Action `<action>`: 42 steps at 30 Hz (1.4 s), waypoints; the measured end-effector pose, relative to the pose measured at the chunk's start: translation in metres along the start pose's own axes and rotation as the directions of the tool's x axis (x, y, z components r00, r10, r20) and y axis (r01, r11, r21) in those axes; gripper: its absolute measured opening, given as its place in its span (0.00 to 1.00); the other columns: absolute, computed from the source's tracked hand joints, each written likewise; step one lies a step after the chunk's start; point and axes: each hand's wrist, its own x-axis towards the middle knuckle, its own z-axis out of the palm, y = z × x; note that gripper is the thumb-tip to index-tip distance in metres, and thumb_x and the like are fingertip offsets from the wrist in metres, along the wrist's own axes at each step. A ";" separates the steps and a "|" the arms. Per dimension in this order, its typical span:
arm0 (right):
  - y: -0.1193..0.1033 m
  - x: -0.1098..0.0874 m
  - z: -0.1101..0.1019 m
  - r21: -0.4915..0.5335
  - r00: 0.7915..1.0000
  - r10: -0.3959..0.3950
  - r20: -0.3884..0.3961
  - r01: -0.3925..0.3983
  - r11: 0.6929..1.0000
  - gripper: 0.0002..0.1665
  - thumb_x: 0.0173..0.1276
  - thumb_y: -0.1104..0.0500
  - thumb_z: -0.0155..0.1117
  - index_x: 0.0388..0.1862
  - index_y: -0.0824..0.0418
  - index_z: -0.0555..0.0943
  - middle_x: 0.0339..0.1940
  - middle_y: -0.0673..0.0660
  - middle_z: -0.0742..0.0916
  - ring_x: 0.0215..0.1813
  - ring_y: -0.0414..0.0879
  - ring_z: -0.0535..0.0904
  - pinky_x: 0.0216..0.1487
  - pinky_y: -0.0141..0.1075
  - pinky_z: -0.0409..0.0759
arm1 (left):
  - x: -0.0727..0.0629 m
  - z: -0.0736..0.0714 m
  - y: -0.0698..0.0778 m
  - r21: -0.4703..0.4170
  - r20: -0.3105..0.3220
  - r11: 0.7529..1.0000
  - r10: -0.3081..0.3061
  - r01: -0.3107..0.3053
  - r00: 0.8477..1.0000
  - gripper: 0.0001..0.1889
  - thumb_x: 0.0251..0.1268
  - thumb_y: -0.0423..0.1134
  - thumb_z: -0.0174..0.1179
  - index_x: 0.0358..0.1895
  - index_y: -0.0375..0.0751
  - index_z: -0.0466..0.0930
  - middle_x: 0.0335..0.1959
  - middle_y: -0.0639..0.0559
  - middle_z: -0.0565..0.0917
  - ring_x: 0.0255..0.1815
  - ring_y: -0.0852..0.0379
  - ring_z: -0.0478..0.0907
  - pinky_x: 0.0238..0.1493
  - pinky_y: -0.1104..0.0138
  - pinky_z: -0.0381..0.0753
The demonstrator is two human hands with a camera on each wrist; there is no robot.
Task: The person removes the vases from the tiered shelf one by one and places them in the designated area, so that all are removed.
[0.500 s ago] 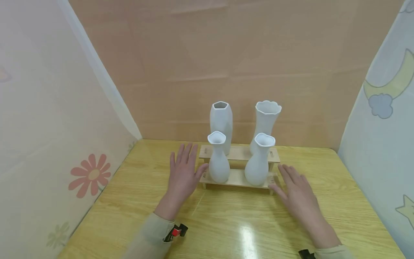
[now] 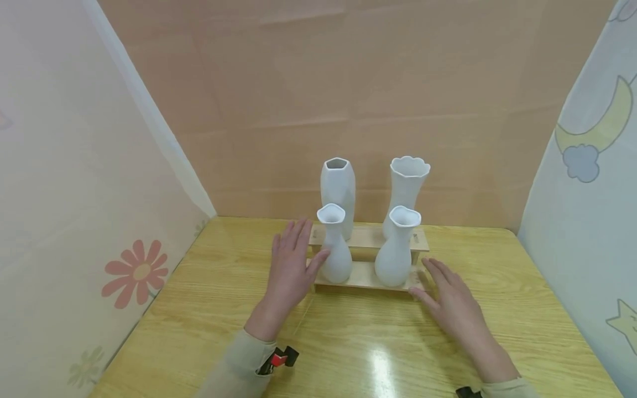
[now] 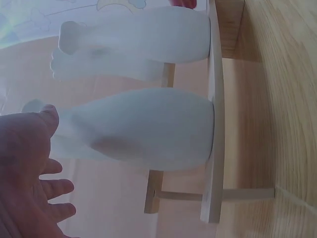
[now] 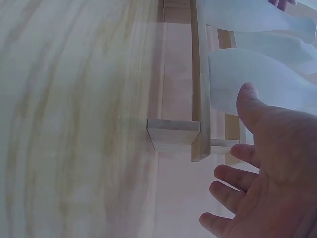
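Note:
A two-tier wooden stand (image 2: 364,274) holds several white vases. Two narrow-necked ones, the front left vase (image 2: 337,262) and the front right vase (image 2: 394,264), stand on the lower shelf. Behind them, on the upper tier, are a faceted vase (image 2: 338,185) and a vase with a scalloped rim (image 2: 405,188). My left hand (image 2: 290,273) is at the stand's left end, fingers extended, its thumb overlapping the edge of the front left vase. At the right end, my right hand (image 2: 455,307) has its fingers spread, the thumb near the lower shelf's corner. Neither hand grips anything.
The stand rests toward the back of a wood-grain table (image 2: 348,331). A tan backdrop (image 2: 278,110) rises behind it. Patterned cloth walls flank both sides, with a red flower (image 2: 139,271) on the left and a moon (image 2: 602,121) on the right.
My left hand has moved right, closer to the front left vase and the stand. The right hand has shifted slightly left. The vases stay in place on the stand.

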 end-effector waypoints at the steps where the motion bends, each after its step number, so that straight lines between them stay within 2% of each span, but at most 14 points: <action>1: 0.000 0.001 0.000 0.009 1.000 0.012 0.013 -0.012 1.000 0.49 0.81 0.37 0.68 0.86 0.66 0.66 0.83 0.76 0.70 0.78 0.81 0.65 0.71 0.80 0.64 | 0.001 0.000 0.001 -0.016 -0.007 1.000 0.007 -0.007 1.000 0.42 0.84 0.58 0.62 0.87 0.37 0.61 0.85 0.37 0.66 0.88 0.34 0.55 0.85 0.33 0.47; 6: -0.001 0.002 0.001 0.058 0.996 0.056 0.069 -0.060 0.996 0.48 0.83 0.36 0.66 0.87 0.64 0.65 0.85 0.75 0.67 0.79 0.81 0.64 0.66 0.82 0.68 | 0.005 0.002 0.004 -0.071 -0.074 0.996 0.053 -0.059 0.996 0.40 0.83 0.54 0.65 0.85 0.36 0.64 0.81 0.37 0.71 0.84 0.33 0.62 0.83 0.34 0.56; 11: 0.003 0.003 0.006 0.121 0.994 0.068 0.083 -0.078 0.990 0.47 0.83 0.37 0.66 0.87 0.63 0.67 0.85 0.75 0.66 0.79 0.82 0.64 0.66 0.82 0.67 | 0.009 0.004 0.010 -0.131 -0.093 0.990 0.038 -0.050 0.995 0.38 0.82 0.52 0.67 0.84 0.38 0.66 0.79 0.39 0.74 0.81 0.35 0.68 0.81 0.36 0.61; 16: 0.009 0.004 0.009 0.196 0.991 0.083 0.100 -0.102 0.975 0.46 0.83 0.38 0.66 0.87 0.60 0.66 0.85 0.75 0.66 0.80 0.82 0.63 0.69 0.83 0.64 | 0.013 0.005 0.014 -0.153 -0.096 0.987 0.035 -0.049 0.995 0.37 0.82 0.52 0.67 0.83 0.36 0.67 0.77 0.40 0.76 0.78 0.37 0.71 0.80 0.37 0.64; 25: 0.016 0.007 0.014 0.302 0.988 0.086 0.129 -0.122 0.946 0.44 0.83 0.41 0.68 0.86 0.61 0.68 0.86 0.74 0.64 0.82 0.81 0.58 0.70 0.83 0.61 | 0.019 0.010 0.018 -0.210 -0.142 0.976 0.023 -0.053 0.990 0.37 0.78 0.49 0.72 0.81 0.37 0.71 0.75 0.41 0.78 0.75 0.39 0.74 0.76 0.40 0.72; 31: 0.020 0.009 0.018 0.422 0.984 0.098 0.151 -0.153 0.894 0.45 0.83 0.43 0.70 0.87 0.63 0.67 0.87 0.73 0.62 0.85 0.78 0.56 0.78 0.70 0.64 | 0.020 0.015 0.020 -0.274 -0.113 0.962 -0.031 -0.001 0.993 0.36 0.77 0.48 0.73 0.81 0.39 0.73 0.74 0.41 0.80 0.74 0.38 0.75 0.74 0.40 0.74; 35: 0.026 0.012 0.023 0.451 0.979 0.123 0.163 -0.184 0.873 0.45 0.82 0.43 0.71 0.87 0.61 0.68 0.88 0.71 0.62 0.86 0.75 0.56 0.80 0.64 0.63 | 0.019 0.018 0.021 -0.286 -0.094 0.958 -0.058 0.028 0.994 0.36 0.75 0.48 0.75 0.80 0.40 0.74 0.72 0.41 0.82 0.72 0.38 0.77 0.71 0.40 0.77; 38: 0.030 0.013 0.026 0.477 0.975 0.139 0.174 -0.207 0.854 0.46 0.80 0.43 0.72 0.87 0.59 0.68 0.89 0.70 0.61 0.87 0.73 0.56 0.81 0.39 0.65 | 0.019 0.020 0.021 -0.288 -0.095 0.957 -0.064 0.034 0.993 0.36 0.74 0.48 0.75 0.79 0.38 0.75 0.71 0.40 0.83 0.71 0.38 0.77 0.70 0.40 0.78; 40: 0.031 0.012 0.027 0.513 0.972 0.146 0.187 -0.223 0.829 0.46 0.80 0.44 0.73 0.88 0.58 0.67 0.90 0.68 0.60 0.88 0.73 0.55 0.74 0.22 0.63 | 0.019 0.022 0.021 -0.289 -0.092 0.957 -0.067 0.038 0.994 0.35 0.73 0.48 0.76 0.77 0.37 0.76 0.70 0.40 0.83 0.71 0.38 0.78 0.69 0.40 0.79; 42: 0.032 0.012 0.029 0.550 0.968 0.149 0.201 -0.237 0.800 0.47 0.79 0.45 0.74 0.89 0.57 0.66 0.91 0.66 0.59 0.88 0.71 0.53 0.65 0.12 0.59 | 0.019 0.023 0.021 -0.291 -0.086 0.956 -0.069 0.041 0.994 0.35 0.73 0.48 0.77 0.76 0.36 0.77 0.69 0.39 0.83 0.70 0.38 0.78 0.69 0.40 0.79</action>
